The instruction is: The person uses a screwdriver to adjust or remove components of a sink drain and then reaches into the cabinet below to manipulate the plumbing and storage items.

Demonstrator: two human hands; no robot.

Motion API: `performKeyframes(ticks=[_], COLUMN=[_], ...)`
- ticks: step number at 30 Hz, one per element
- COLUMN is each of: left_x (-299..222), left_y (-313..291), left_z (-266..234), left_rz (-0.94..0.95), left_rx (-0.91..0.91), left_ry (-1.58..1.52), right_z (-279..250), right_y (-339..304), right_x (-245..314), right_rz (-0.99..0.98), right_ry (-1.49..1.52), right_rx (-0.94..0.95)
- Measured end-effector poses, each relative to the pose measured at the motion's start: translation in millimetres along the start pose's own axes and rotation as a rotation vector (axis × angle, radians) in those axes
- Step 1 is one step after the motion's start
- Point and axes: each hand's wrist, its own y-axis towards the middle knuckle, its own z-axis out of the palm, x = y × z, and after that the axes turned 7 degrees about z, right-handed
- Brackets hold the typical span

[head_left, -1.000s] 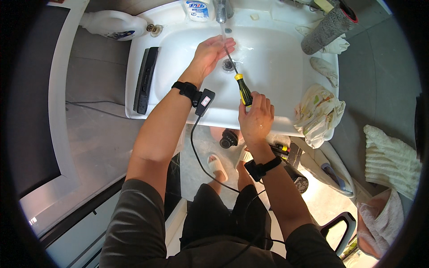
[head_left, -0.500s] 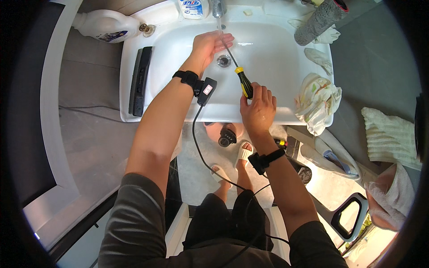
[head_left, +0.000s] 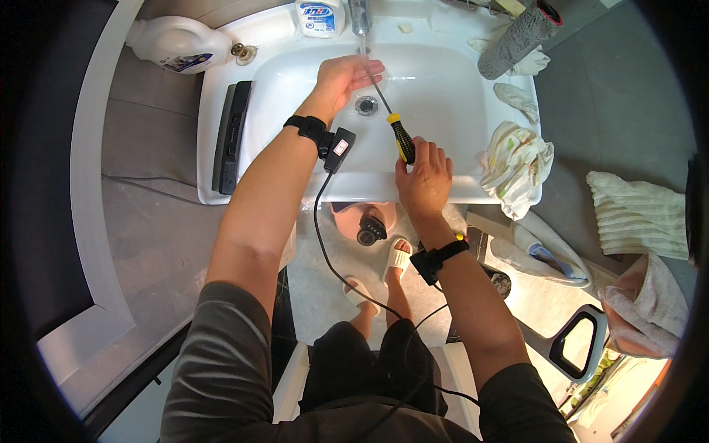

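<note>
My right hand (head_left: 426,176) is closed round the rear of a yellow-and-black screwdriver handle (head_left: 401,139) over the sink's front part. The screwdriver's metal shaft slants up and left to the water running from the tap (head_left: 360,18). Palm up, with fingers stretched out, my left hand (head_left: 346,80) lies by the shaft under the stream. The shaft crosses in front of its fingers; whether they touch is unclear. Below both is the white sink (head_left: 443,96) with its round drain (head_left: 366,105).
A dark bar-shaped device (head_left: 233,138) lies on the sink's left rim. Behind stand a white bottle (head_left: 320,18) and a larger white jug (head_left: 179,44). On the right are a grey roller (head_left: 521,39) and a crumpled cloth (head_left: 517,166). A black cable (head_left: 323,244) hangs from my left wrist.
The whole view has shifted slightly, with objects on the right sitting a little further left. Both hands and the screwdriver hold nearly the same pose under the water.
</note>
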Motion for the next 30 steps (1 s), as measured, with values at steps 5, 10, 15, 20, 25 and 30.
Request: performKeyframes(ticks=[5,10,15,20,25,30], left_x=[-0.2,4.2,5.2,14.5,12.3,18.9], left_y=[2.6,-3.4,-2.5,2.9,3.0,1.4], left_z=[-8.3,-7.4,-12.2,-1.9,-10.1,15.3], left_rz=[-0.026,0.006,-0.001,0.03,-0.012,-0.037], left_rx=[0.017,0.005,-0.017,0.01,-0.085,-0.107], left_ry=[-0.049,0.005,-0.059,-0.078,0.034,0.172], right_z=[-1.1,-1.2,0.7,-3.3,3.5,-3.7], right_y=[-0.1,-0.3,-2.1,1.5,-4.0,0.1], right_x=[2.7,2.5,1.2,0.8,4.2,-1.8], right_rz=[0.018,0.036,0.0,0.01,0.009,-0.073], right_ry=[0.002,-0.014,0.008,0.036,0.083,0.056], right_rx=[0.004,0.037,-0.002,-0.013,-0.009,-0.003])
